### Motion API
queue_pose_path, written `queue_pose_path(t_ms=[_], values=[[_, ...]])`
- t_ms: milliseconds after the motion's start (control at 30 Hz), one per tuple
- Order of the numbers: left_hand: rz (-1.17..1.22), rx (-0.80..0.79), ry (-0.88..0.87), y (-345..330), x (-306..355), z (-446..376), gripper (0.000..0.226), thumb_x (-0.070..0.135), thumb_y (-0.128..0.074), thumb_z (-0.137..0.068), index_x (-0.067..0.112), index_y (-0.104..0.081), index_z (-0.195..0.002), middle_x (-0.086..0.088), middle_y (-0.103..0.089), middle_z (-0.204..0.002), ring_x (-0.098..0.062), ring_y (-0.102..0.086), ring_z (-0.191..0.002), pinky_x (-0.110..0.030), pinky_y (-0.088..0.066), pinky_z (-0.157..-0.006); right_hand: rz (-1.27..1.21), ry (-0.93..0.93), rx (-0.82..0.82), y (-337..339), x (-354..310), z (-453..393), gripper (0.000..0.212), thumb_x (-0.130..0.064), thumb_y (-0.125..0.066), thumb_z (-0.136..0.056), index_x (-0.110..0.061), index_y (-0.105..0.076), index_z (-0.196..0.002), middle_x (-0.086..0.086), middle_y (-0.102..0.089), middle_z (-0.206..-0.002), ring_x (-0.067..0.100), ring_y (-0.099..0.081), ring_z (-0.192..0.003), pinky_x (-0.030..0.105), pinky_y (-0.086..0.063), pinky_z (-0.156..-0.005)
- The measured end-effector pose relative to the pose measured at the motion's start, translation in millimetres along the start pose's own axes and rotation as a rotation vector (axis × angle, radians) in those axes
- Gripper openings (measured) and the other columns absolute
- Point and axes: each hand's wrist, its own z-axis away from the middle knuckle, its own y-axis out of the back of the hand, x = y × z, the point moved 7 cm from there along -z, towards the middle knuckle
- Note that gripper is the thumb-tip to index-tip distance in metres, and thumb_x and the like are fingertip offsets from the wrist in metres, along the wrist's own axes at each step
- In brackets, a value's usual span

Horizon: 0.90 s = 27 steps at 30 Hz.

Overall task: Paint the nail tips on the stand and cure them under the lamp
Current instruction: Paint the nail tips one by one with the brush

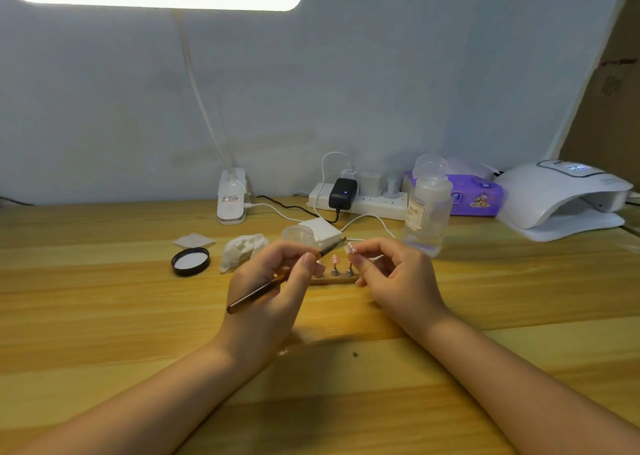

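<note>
Nearest, the left hand (pixel 273 281) gripped a long amber-handled nail brush (pixel 277 280), bristles aimed two o'clock at the small pink nail tip (pixel 352 247) pinched by the right hand (pixel 391 274).

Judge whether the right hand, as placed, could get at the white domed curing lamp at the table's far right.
Probably yes: bare wooden table lies between the right hand and the curing lamp, though that hand now pinches a pink nail tip.
</note>
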Motion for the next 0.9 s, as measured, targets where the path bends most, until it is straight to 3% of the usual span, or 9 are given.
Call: queue_pose_path(t_ms=[200, 300, 467, 633, 767, 900], values=[[0.025, -0.037, 0.002, -3.1, 2.5, 2.0, 0.015, 0.017, -0.06, -0.088, 0.01, -0.07, -0.096, 0.004, -0.073, -0.083, -0.009, -0.069, -0.083, -0.019, -0.051, -0.069, -0.004, 0.005, 0.014, 0.9, 0.2, 0.5, 0.016, -0.013, -0.068, -0.086, -0.029, -0.068, -0.089, 0.0, -0.068, -0.07, 0.021, -0.063, -0.06, 0.041, -0.052, -0.057], [0.077, -0.073, 0.012, -4.2, 3.2, 3.5, 0.02, 0.026, -0.061, -0.086, 0.01, -0.07, -0.093, 0.0, -0.073, -0.081, -0.015, -0.069, -0.081, -0.025, -0.053, -0.068, 0.007, 0.018, 0.02, 1.4, -0.6, 0.7, 0.015, -0.012, -0.068, -0.086, -0.026, -0.069, -0.091, -0.006, -0.068, -0.072, 0.019, -0.062, -0.06, 0.042, -0.052, -0.058], [0.068, -0.058, -0.012, -2.8, 6.0, 3.5, 0.024, 0.032, -0.054, -0.086, 0.014, -0.069, -0.091, 0.002, -0.071, -0.079, -0.014, -0.066, -0.077, -0.019, -0.049, -0.065, 0.017, 0.027, 0.032, 2.5, -0.8, 0.3, 0.014, -0.012, -0.068, -0.086, -0.026, -0.07, -0.091, -0.007, -0.068, -0.073, 0.018, -0.061, -0.06, 0.043, -0.053, -0.06], [-0.035, -0.056, -0.027, -4.5, 5.4, 1.1, 0.029, 0.038, -0.057, -0.086, 0.016, -0.07, -0.1, 0.003, -0.07, -0.084, -0.019, -0.065, -0.077, -0.035, -0.053, -0.066, 0.048, 0.043, 0.038, 2.7, -0.2, -0.6, 0.012, -0.014, -0.069, -0.086, -0.023, -0.071, -0.093, -0.011, -0.067, -0.075, 0.013, -0.061, -0.062, 0.036, -0.054, -0.06], [-0.019, -0.082, -0.018, -4.5, 5.8, 2.4, 0.023, 0.036, -0.057, -0.082, 0.021, -0.072, -0.09, 0.005, -0.069, -0.078, -0.018, -0.062, -0.073, -0.022, -0.045, -0.062, 0.089, 0.037, 0.058, 3.7, 3.4, -1.6, 0.01, -0.015, -0.069, -0.085, -0.021, -0.072, -0.092, -0.014, -0.065, -0.074, 0.009, -0.059, -0.062, 0.031, -0.053, -0.059], [-0.017, -0.063, -0.013, -2.0, 7.0, 2.9, 0.021, 0.036, -0.054, -0.081, 0.021, -0.069, -0.084, 0.002, -0.067, -0.075, -0.018, -0.062, -0.073, -0.022, -0.045, -0.06, 0.122, 0.046, 0.07, 4.5, 4.4, -2.0, 0.009, -0.016, -0.07, -0.085, -0.021, -0.072, -0.092, -0.014, -0.065, -0.076, 0.007, -0.058, -0.065, 0.023, -0.049, -0.057]])
